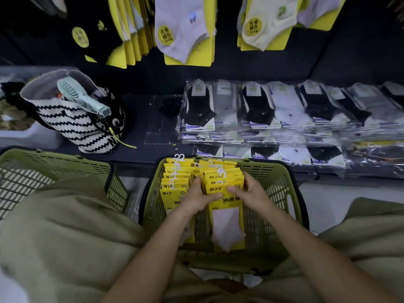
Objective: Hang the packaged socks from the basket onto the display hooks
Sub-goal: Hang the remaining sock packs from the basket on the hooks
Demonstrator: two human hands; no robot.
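Observation:
A green plastic basket [282, 182] sits between my knees, holding two rows of yellow-carded sock packs with white plastic hangers. My left hand [197, 197] and my right hand [251, 191] both grip the right-hand stack of packs [225, 178] from either side. The front pack of that stack shows a pale lilac sock [227, 228]. The left row of packs [175, 182] stands untouched beside it. Higher up, socks on yellow cards [183, 29] hang on the dark display wall; the hooks themselves are hidden.
A second green basket [54, 162] stands at the left. On the dark shelf lie clear-bagged black, white and grey socks [273, 112] in stacks, and a zigzag-striped bag [74, 125] holding a mint handheld fan [83, 95]. More hanging cream socks [269, 22] are at upper right.

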